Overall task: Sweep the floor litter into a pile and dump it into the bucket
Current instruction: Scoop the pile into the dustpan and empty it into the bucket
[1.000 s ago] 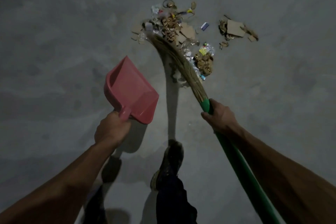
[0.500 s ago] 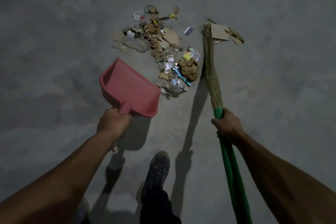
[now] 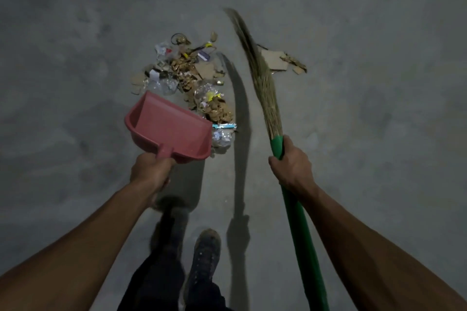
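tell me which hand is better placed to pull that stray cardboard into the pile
Right. The right hand grips the broom, whose bristles lie beside the stray cardboard. The left hand holds the dustpan across the main pile.

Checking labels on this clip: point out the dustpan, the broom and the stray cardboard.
dustpan (image 3: 166, 126): head view, inner floor of the pan.
broom (image 3: 265, 88): head view, middle of the straw bristles.
cardboard (image 3: 274, 60): head view, flat face of the largest piece.

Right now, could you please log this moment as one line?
left hand: holds pink plastic dustpan | right hand: grips green-handled straw broom | litter pile: on floor | cardboard scraps: apart
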A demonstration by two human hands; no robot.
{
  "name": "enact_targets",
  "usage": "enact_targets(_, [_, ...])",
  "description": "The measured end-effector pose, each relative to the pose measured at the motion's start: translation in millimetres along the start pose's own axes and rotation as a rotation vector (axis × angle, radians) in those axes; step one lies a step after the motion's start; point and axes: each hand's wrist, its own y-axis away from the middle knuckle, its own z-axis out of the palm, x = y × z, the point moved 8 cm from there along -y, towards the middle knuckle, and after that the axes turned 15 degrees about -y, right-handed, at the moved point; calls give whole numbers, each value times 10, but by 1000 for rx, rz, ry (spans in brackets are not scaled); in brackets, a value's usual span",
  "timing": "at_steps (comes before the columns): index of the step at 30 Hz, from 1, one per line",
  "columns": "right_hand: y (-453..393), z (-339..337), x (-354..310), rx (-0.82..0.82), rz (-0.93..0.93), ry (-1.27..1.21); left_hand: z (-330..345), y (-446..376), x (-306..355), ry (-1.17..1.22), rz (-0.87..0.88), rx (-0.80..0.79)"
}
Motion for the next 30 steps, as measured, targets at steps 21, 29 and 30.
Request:
enact_targets(21, [-2436, -305, -198, -161, 191, 318, 542, -1209, 1559, -141, 99, -95])
enact_targets(29, [-1734, 5, -424, -317, -3, 388, 420, -1192, 1690, -210, 56, -56])
enact_targets(30, [-1698, -75, -398, -300, 0, 351, 417, -1194, 1705, -215, 58, -51])
